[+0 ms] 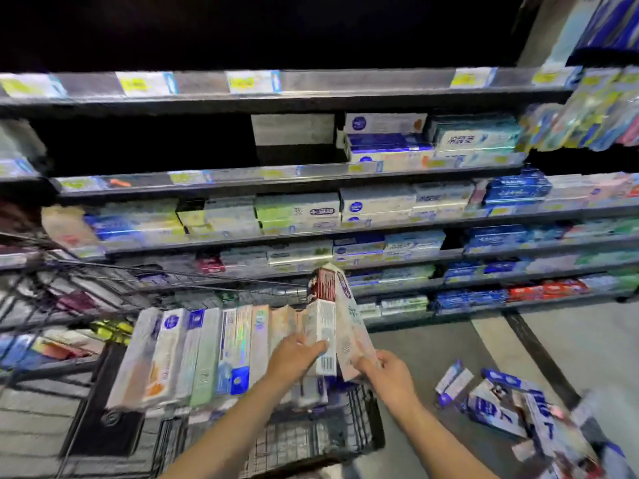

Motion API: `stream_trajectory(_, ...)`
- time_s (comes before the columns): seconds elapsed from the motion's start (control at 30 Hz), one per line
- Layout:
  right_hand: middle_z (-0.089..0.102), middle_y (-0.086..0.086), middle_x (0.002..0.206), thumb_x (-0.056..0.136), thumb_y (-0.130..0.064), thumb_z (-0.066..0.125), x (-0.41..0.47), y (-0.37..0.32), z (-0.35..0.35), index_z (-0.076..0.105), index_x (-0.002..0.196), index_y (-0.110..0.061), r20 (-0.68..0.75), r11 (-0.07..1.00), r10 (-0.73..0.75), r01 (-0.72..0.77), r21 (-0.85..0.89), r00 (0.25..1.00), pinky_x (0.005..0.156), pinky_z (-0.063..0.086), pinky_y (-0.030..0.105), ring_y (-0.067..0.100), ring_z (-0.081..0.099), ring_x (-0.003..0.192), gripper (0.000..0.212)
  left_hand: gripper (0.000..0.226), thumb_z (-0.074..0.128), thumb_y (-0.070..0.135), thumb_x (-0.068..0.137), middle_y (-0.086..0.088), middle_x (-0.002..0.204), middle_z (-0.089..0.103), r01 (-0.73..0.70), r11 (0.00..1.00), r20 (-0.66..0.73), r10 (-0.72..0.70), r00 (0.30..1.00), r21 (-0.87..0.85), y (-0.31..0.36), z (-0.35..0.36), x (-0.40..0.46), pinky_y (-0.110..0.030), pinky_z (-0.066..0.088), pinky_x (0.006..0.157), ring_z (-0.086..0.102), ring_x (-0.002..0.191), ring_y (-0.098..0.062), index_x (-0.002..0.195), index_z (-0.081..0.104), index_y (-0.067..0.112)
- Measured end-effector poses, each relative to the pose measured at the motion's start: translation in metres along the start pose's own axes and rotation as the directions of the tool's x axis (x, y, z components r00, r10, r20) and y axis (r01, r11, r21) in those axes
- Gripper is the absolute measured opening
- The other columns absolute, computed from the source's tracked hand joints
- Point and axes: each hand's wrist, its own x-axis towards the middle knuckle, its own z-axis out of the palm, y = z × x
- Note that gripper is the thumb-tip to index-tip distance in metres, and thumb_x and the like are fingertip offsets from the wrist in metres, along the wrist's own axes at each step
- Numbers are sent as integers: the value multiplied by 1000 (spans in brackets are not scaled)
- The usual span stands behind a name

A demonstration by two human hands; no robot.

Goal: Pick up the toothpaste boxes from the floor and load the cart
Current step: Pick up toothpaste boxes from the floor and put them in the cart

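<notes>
The left hand (pixel 295 354) lies with straight fingers flat against a white box (pixel 323 335) that stands on end at the right end of a row of boxes (pixel 193 354) in the cart (pixel 332 433). The right hand (pixel 383 373) pinches the lower end of a pale box (pixel 351 326), fingers curled round its edge; this box leans against the white one, at its 3 o'clock. A dark red box (pixel 325 283) pokes up behind them at 12 o'clock. The row runs from the hands toward 9 o'clock, boxes upright and touching side by side. On the floor (pixel 587 350), at 4 o'clock from the right hand and well apart from the cart, lies a loose heap of blue-and-white boxes (pixel 501 406). Shelves (pixel 311 174) stocked with more boxes fill the view beyond the cart, blurred.
</notes>
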Motion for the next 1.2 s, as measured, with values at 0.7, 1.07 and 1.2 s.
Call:
stream_trajectory(0.7, 68, 10, 101, 76, -19, 78, 100, 68, 102, 53, 107, -1, 29, 899, 419, -410, -155, 908, 87, 52, 35, 25, 64, 92, 44, 32, 65, 46, 82, 2, 79, 61, 337, 933, 67, -347, 936, 122, -76, 11, 117, -26, 52, 77, 59, 76, -15, 77, 54, 16)
stream_trajectory(1.07, 59, 9, 103, 89, -14, 57, 110, 53, 111, 59, 109, -3, 30, 803, 329, -262, -535, 944, 72, 49, 18, 16, 57, 86, 23, 36, 63, 38, 85, 1, 61, 54, 181, 938, -71, -168, 983, 294, -68, 15, 114, -20, 40, 55, 51, 59, -13, 60, 47, 17)
stream_trajectory(1.2, 61, 7, 104, 86, -20, 58, 107, 32, 96, 56, 107, -11, -24, 911, 138, -137, -389, 990, 79, 52, 34, 24, 61, 91, 23, 25, 56, 34, 91, -3, 73, 57, 85, 915, -60, -67, 996, 395, -56, -2, 108, -25, 37, 56, 59, 72, -21, 83, 63, 11)
